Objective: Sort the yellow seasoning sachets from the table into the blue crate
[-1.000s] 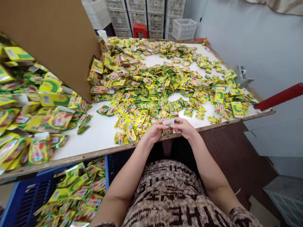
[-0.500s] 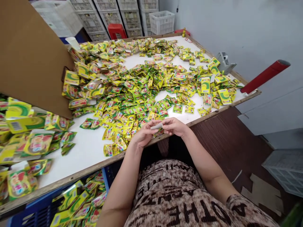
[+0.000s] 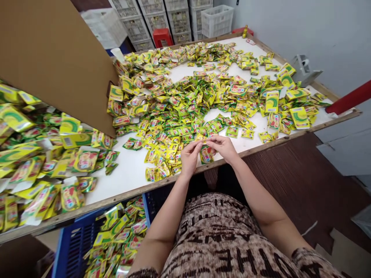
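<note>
My left hand and my right hand meet over the table's near edge, fingers closed in a pinch. Between them is a small yellow-and-green card box with a red printed picture, its top edge at my fingertips. Fingers cover part of that edge. Just beyond and left of my hands spreads a large heap of small yellow-and-green sachets. A few single sachets lie to the right of my right hand on the white tabletop.
A brown cardboard panel stands upright at left, with more yellow boxes beside it. Below the table edge sits a blue crate of filled boxes. A red tube juts out at right. White crates and a red stool stand behind.
The view has swung left, so the table appears shifted right. A pale flap showed between my hands before; now the box's printed face shows below my fingers.
</note>
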`<action>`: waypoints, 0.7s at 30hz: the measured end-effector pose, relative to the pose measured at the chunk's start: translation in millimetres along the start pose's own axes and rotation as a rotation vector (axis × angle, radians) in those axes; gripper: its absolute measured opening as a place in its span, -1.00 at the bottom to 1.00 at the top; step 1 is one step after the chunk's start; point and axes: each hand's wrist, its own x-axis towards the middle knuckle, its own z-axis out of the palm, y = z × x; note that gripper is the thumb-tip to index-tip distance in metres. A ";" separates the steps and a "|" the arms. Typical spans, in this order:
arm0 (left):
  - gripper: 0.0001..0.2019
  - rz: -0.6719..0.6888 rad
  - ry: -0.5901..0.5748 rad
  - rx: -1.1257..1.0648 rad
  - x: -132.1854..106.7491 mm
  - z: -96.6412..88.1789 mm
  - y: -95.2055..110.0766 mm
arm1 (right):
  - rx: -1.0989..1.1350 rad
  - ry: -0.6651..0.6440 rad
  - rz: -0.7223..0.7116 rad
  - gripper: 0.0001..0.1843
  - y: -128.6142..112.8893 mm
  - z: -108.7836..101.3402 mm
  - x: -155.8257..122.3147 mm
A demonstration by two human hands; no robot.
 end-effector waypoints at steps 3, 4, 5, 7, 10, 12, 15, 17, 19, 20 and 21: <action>-0.75 0.017 -0.061 0.060 1.8 -2.3 3.5 | 0.006 0.000 0.009 -0.57 0.8 -2.2 1.3; -0.78 0.053 -0.082 0.118 2.8 -3.9 5.4 | 0.004 -0.001 0.005 -0.57 1.5 -3.6 1.5; -0.81 0.100 -0.100 0.181 3.7 -5.8 7.3 | -0.001 -0.008 -0.002 -0.57 2.5 -5.2 1.5; -0.85 0.195 -0.128 0.276 4.5 -10.4 10.1 | -0.025 -0.037 -0.025 -0.56 5.8 -8.2 0.6; -0.83 0.286 -0.194 0.328 2.5 -17.7 9.3 | -0.131 -0.033 -0.135 -0.64 13.7 -7.8 -4.7; -0.80 0.325 -0.239 0.361 0.1 -21.5 5.6 | -0.269 0.044 -0.304 -0.74 20.2 -3.2 -11.4; -0.83 0.388 -0.283 0.419 -2.2 -24.3 -1.2 | -0.500 0.100 -0.560 -0.79 28.9 0.7 -22.6; -0.83 0.427 -0.323 0.464 -1.7 -23.5 -5.1 | -0.594 0.039 -0.627 -0.74 31.0 -8.4 -26.5; -0.78 0.446 -0.358 0.504 0.6 -19.8 -7.8 | -0.683 0.031 -0.606 -0.71 28.4 -31.7 -23.8; -0.75 0.446 -0.368 0.516 2.0 -17.1 -8.4 | -0.758 0.075 -0.561 -0.70 25.6 -47.9 -19.2; -0.74 0.441 -0.373 0.515 3.0 -14.3 -8.1 | -0.864 0.167 -0.497 -0.70 22.3 -66.0 -12.7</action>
